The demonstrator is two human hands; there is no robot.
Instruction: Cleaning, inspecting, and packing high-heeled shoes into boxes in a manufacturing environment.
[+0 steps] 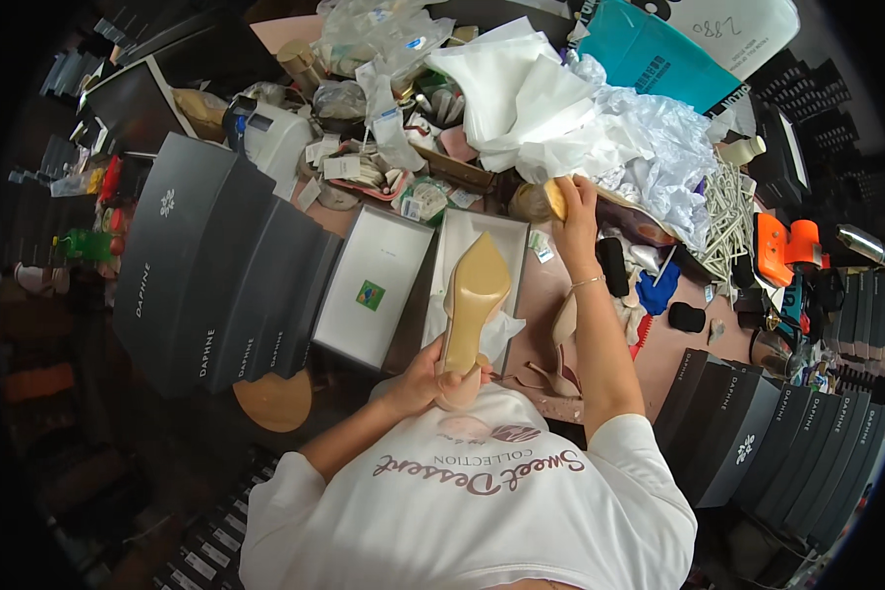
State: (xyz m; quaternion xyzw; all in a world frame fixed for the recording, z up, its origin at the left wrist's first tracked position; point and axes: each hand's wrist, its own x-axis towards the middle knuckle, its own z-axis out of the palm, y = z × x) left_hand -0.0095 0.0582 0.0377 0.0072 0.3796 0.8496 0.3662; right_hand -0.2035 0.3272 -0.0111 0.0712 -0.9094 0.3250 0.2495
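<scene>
My left hand is closed around the heel end of a beige pointed high-heeled shoe, its tan sole turned up and its toe pointing away from me. My right hand, farther off to the right, grips a small yellow piece, which looks like a sponge, beside a round brownish jar. Behind the held shoe lies an open shoebox with white tissue paper. To its left is a grey-rimmed white box part bearing a green sticker. Another beige heeled shoe lies near my right forearm.
Dark grey shoeboxes stand stacked at left and right. Crumpled white paper, a turquoise box and small clutter cover the far side. An orange tape dispenser and a blue cloth lie at right.
</scene>
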